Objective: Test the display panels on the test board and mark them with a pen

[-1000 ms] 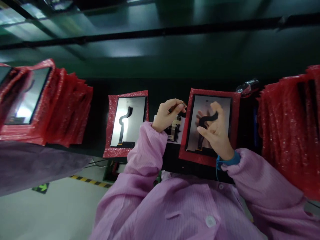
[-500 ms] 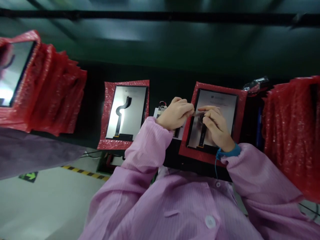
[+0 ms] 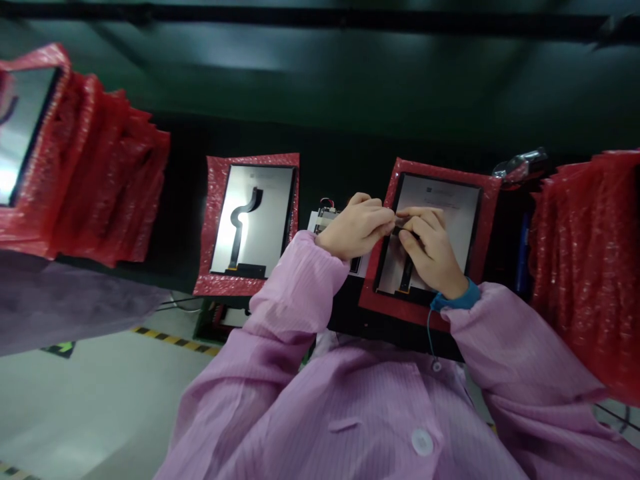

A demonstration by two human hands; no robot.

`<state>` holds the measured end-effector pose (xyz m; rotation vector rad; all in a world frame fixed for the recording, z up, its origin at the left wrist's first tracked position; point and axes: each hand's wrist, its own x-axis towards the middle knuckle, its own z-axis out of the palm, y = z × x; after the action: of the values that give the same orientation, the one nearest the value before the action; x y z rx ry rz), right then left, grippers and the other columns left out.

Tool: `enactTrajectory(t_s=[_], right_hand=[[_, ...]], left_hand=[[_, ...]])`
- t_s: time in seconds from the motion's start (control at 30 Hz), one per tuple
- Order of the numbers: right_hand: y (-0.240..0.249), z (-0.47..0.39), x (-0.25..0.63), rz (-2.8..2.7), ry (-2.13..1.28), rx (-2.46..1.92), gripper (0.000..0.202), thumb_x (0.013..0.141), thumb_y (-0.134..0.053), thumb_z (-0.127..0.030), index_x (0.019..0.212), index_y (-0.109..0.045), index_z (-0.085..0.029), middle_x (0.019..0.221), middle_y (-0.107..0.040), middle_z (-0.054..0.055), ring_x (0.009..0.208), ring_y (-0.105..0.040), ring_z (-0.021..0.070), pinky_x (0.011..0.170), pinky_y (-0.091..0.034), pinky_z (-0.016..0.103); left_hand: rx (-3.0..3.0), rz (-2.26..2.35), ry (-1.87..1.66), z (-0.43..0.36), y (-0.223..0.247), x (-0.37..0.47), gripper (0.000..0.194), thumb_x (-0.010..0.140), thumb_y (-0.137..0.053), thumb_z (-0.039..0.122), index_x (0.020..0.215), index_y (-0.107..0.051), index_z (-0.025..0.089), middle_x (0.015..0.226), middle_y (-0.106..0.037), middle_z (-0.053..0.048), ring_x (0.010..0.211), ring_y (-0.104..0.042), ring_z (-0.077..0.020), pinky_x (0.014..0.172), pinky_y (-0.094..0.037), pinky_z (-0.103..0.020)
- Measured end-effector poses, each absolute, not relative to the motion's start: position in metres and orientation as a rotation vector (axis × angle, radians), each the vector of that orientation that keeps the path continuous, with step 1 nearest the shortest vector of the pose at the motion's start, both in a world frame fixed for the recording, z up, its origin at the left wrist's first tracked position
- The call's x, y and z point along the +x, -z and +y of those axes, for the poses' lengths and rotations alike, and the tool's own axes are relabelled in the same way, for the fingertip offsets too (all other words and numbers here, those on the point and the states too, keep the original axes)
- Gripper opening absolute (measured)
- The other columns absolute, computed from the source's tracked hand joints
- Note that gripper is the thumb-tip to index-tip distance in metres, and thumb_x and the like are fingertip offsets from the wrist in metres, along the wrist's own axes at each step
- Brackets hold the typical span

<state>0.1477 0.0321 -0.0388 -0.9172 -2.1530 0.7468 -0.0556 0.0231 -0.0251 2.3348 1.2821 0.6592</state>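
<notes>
On the table (image 3: 330, 160), a dark flex cable (image 3: 407, 272) runs toward the worker along a screen panel (image 3: 453, 207); the nearer right hand (image 3: 430, 248) appears to pinch its far end narrowly, the left hand (image 3: 359, 228) alongside, its grip too obscured to call.

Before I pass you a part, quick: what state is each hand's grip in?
Left hand: closed in a pinch; whether it holds anything cannot be told.
Right hand: closed, apparently pinching the black flex cable.
</notes>
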Motion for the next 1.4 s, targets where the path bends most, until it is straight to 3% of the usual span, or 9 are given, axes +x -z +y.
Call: enactTrajectory(t_s=[0.73,1.4], right_hand=[[0.0371,0.0304,0.1452,-2.147,-0.809,-0.981,0.022,0.098,-0.047,-0.028,0.078,-0.054,-0.023,0.113,-0.068,0.007,0.112,-0.054,0.0253,0.103,-0.043,0.049],[0.0438,0.0334,0.1504,-2.186,-0.775,-0.858,0.021,0.100,-0.054,-0.035,0.085,-0.060,-0.022,0.118,-0.067,0.007,0.115,-0.054,0.0254,0.104,-0.043,0.048]], left_hand=[[2.365,1.327,-0.626,0.0205,0.0257,-0.0515,0.022,0.096,-0.043,0.018,0.081,-0.059,0.021,0.077,-0.064,-0.002,0.080,-0.060,-0.0199,0.096,-0.040,-0.041],[2.272,1.232,-0.752,0.0216,0.0208,-0.0550,0.022,0.093,-0.051,0.031,0.082,-0.066,0.020,0.078,-0.069,0.000,0.080,-0.063,-0.0175,0.099,-0.040,-0.042]])
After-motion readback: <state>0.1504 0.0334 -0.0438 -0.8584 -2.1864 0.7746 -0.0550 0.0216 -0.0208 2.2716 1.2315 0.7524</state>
